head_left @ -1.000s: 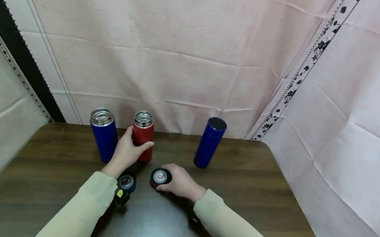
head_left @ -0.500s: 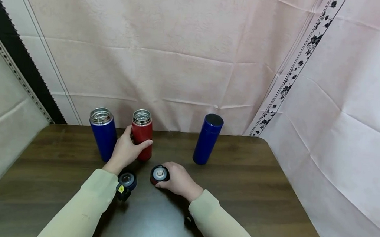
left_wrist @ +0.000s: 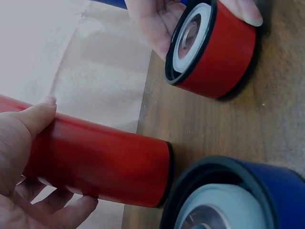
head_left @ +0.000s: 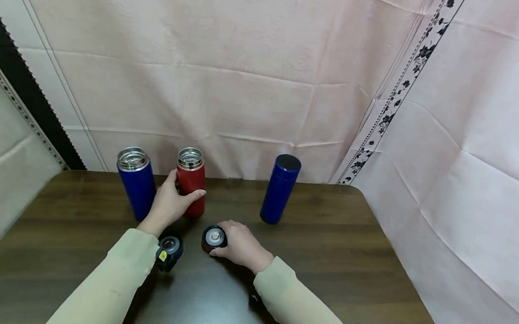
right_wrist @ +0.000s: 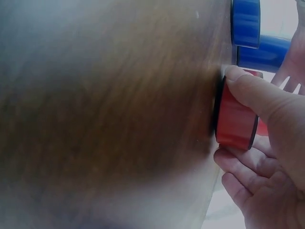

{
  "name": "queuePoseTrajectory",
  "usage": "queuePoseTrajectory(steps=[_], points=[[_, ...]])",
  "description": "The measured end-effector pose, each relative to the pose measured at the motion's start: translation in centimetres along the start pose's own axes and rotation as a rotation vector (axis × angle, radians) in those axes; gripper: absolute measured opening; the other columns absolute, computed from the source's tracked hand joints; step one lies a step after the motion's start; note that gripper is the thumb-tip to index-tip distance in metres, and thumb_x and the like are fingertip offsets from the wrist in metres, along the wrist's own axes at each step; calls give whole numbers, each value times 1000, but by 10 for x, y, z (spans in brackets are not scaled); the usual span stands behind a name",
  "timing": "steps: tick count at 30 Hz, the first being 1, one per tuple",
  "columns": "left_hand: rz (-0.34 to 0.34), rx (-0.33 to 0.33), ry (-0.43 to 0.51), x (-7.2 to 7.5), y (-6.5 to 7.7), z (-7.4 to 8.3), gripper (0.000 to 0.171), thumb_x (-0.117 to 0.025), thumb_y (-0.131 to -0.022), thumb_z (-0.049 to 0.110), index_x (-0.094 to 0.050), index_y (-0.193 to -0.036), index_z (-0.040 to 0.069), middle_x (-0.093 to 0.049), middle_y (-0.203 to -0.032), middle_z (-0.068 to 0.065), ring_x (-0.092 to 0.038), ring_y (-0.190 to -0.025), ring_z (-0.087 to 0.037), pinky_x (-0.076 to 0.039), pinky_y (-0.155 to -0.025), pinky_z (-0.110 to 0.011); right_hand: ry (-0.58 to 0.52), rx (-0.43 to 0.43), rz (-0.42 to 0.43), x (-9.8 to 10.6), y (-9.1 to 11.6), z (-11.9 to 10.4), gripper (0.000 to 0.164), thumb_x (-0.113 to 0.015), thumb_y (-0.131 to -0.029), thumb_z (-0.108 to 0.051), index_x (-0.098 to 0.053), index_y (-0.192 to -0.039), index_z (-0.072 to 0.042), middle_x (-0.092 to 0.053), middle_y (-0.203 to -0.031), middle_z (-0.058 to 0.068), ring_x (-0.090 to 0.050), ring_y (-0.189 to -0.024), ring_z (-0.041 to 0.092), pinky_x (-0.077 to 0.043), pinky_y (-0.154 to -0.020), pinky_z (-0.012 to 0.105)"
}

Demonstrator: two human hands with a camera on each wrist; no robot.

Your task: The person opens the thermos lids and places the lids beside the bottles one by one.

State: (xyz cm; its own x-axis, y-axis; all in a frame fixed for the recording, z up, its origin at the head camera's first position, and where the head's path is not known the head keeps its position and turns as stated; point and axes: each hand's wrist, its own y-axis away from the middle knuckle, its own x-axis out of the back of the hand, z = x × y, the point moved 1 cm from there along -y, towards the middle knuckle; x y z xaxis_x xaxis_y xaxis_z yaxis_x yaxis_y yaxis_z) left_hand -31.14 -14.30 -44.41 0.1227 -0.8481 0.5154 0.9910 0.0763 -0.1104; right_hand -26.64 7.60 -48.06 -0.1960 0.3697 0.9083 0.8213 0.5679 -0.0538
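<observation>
Stood upright near the back of the surface [head_left: 326, 248], long axis vertical and mouth uncovered: red flask [head_left: 191, 181], just beside an open blue flask [head_left: 135, 182]. Lay just in front and slightly right of it, inner side up, flat on the wood: red lid [head_left: 214, 238]. Nearer to the flask, left hand [head_left: 169, 205], grip curled round the lower body, thumb on one side and fingers on the other. Nearer to the lid, right hand [head_left: 240, 245], grip partly closed, thumb and fingertips pinching the lid's rim. Rested by the left wrist, untouched: blue lid [head_left: 170, 247].
</observation>
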Motion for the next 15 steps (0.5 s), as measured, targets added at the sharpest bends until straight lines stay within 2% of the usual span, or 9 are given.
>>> queuePoseTrajectory(steps=[15], points=[[-20, 18, -8, 0, -6, 1, 85, -73, -83, 48, -27, -145, 12, -47, -139, -17, -50, -121, -37, -41, -97, -59, -10, -8, -22, 2, -1, -1, 59, -80, -80, -36, -57, -126, -7, -61, -118, 3, -56, -107, 14, -46, -93, 28]])
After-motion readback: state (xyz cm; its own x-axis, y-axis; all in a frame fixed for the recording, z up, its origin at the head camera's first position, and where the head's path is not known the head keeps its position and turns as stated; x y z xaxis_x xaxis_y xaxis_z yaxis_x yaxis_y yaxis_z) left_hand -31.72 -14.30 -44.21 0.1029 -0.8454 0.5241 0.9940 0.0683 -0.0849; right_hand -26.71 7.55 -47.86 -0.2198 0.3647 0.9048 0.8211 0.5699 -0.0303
